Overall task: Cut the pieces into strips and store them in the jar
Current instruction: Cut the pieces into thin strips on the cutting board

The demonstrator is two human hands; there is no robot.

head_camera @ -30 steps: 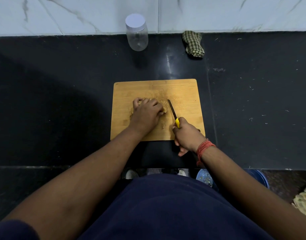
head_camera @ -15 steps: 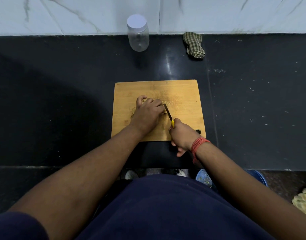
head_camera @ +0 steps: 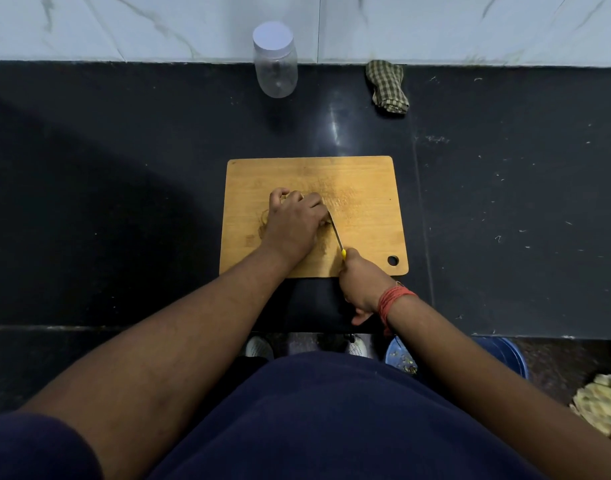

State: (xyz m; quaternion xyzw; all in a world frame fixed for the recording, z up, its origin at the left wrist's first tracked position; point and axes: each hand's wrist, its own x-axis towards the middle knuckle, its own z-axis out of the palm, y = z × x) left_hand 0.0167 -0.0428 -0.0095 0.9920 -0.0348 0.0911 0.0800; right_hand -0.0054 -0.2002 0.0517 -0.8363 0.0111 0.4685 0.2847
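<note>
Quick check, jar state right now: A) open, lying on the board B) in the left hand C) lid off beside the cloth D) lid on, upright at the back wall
D: the jar stands upright against the marble wall with its white lid on, well behind the cutting board, while the left hand holds the pieces down and the right hand grips the knife.
</note>
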